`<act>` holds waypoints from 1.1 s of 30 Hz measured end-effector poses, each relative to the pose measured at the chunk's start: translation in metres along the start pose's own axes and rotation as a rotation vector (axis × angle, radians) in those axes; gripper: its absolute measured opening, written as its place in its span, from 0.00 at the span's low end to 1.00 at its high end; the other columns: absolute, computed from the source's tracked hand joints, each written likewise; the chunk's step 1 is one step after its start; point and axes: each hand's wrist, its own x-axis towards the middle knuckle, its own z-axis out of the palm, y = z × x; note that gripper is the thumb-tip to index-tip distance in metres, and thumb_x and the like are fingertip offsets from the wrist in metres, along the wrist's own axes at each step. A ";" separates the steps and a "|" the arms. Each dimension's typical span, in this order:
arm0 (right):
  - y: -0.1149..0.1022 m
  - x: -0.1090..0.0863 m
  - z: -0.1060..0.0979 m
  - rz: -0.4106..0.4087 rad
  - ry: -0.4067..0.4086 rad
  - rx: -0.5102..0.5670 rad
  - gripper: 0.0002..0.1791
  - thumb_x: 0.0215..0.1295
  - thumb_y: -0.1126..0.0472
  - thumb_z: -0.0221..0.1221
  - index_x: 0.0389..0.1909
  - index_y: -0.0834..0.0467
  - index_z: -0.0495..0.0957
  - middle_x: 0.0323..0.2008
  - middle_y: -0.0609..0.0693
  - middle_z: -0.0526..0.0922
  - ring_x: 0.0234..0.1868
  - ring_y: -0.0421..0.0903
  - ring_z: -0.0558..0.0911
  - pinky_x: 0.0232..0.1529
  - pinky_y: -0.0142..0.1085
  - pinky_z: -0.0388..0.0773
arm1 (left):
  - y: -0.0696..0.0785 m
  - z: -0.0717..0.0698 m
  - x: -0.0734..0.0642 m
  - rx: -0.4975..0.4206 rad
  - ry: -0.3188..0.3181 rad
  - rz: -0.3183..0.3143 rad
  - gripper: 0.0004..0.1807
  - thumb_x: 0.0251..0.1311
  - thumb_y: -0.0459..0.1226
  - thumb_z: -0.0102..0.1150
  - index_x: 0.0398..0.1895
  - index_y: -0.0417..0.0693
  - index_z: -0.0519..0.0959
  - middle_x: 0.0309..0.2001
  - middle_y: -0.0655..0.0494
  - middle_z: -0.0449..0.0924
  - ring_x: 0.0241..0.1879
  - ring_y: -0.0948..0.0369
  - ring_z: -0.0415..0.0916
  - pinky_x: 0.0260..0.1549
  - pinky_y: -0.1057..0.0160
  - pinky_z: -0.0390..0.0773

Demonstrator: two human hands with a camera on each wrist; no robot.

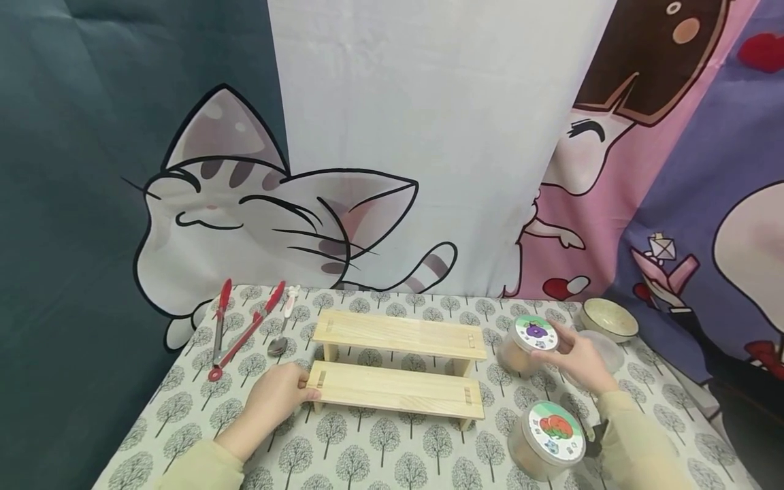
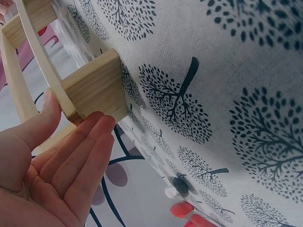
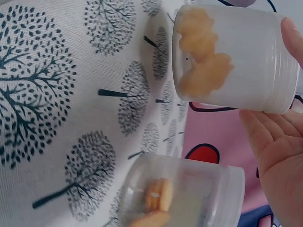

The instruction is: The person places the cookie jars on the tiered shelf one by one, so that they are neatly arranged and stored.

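Note:
On the patterned cloth stands a two-step wooden rack. My left hand holds the left end of its lower board, thumb on the top and fingers at the underside. My right hand grips a clear jar with a purple picture on its lid, right of the rack; lumpy orange-tan pieces lie inside. Beside it, partly behind my hand, is another translucent jar with tan pieces. A jar with an orange-red picture on its lid stands nearer me, close to my right forearm.
Red-handled tongs lie spread at the left back, with a spoon beside them. At the back right stands a light bowl. A printed curtain hangs behind the table.

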 end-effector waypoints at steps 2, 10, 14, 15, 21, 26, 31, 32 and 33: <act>-0.005 -0.003 -0.005 -0.001 0.006 0.000 0.50 0.56 0.49 0.67 0.72 0.62 0.50 0.68 0.69 0.57 0.64 0.64 0.66 0.45 0.15 0.68 | 0.000 0.000 0.001 -0.009 0.001 0.001 0.14 0.41 0.44 0.73 0.27 0.45 0.85 0.21 0.59 0.79 0.19 0.63 0.63 0.21 0.64 0.65; -0.024 -0.011 -0.018 0.006 0.073 -0.064 0.49 0.55 0.47 0.68 0.72 0.58 0.53 0.67 0.68 0.60 0.61 0.61 0.69 0.44 0.13 0.66 | -0.003 0.002 0.002 -0.027 0.002 0.005 0.13 0.41 0.44 0.73 0.26 0.46 0.85 0.20 0.59 0.77 0.18 0.62 0.63 0.20 0.64 0.64; -0.032 -0.013 -0.020 0.012 0.101 -0.110 0.50 0.53 0.44 0.68 0.72 0.55 0.55 0.64 0.66 0.66 0.60 0.59 0.72 0.43 0.12 0.65 | -0.003 0.000 0.002 -0.007 0.001 0.015 0.13 0.42 0.44 0.73 0.25 0.45 0.84 0.20 0.59 0.76 0.18 0.62 0.62 0.20 0.64 0.63; -0.033 -0.013 -0.021 0.014 0.107 -0.118 0.50 0.52 0.43 0.68 0.72 0.55 0.55 0.64 0.66 0.66 0.60 0.59 0.72 0.43 0.12 0.64 | -0.003 -0.001 0.002 -0.003 0.000 0.014 0.13 0.42 0.44 0.72 0.25 0.44 0.84 0.20 0.59 0.76 0.18 0.62 0.63 0.20 0.64 0.64; -0.046 -0.016 -0.021 -0.006 0.104 -0.088 0.50 0.52 0.45 0.69 0.72 0.56 0.55 0.65 0.65 0.65 0.60 0.56 0.73 0.44 0.12 0.64 | 0.001 -0.003 0.001 0.020 -0.028 -0.008 0.13 0.43 0.45 0.72 0.26 0.44 0.84 0.21 0.58 0.76 0.19 0.61 0.64 0.20 0.63 0.65; -0.060 -0.022 -0.022 -0.042 0.108 -0.010 0.48 0.53 0.49 0.69 0.72 0.55 0.55 0.65 0.64 0.65 0.52 0.23 0.72 0.46 0.14 0.67 | 0.001 -0.002 0.001 0.023 -0.033 -0.012 0.13 0.44 0.45 0.71 0.26 0.44 0.83 0.20 0.59 0.74 0.19 0.61 0.64 0.20 0.63 0.64; -0.077 -0.027 -0.021 -0.047 0.099 0.012 0.48 0.54 0.49 0.69 0.72 0.55 0.55 0.64 0.64 0.66 0.48 0.17 0.69 0.46 0.15 0.67 | 0.001 -0.002 0.000 0.024 -0.037 -0.010 0.13 0.44 0.44 0.71 0.27 0.44 0.83 0.21 0.58 0.75 0.19 0.61 0.64 0.20 0.63 0.64; -0.080 -0.028 -0.021 -0.048 0.100 0.003 0.48 0.54 0.49 0.69 0.72 0.55 0.56 0.64 0.64 0.66 0.49 0.17 0.69 0.46 0.15 0.67 | 0.001 -0.002 0.001 0.024 -0.038 -0.013 0.13 0.44 0.44 0.71 0.27 0.44 0.83 0.21 0.58 0.75 0.19 0.61 0.64 0.20 0.63 0.64; -0.084 -0.029 -0.020 -0.048 0.098 0.004 0.48 0.54 0.49 0.69 0.72 0.55 0.56 0.65 0.63 0.66 0.49 0.17 0.69 0.46 0.14 0.67 | 0.001 -0.001 0.001 0.024 -0.039 -0.012 0.13 0.44 0.44 0.71 0.27 0.44 0.83 0.21 0.58 0.75 0.19 0.61 0.64 0.20 0.63 0.64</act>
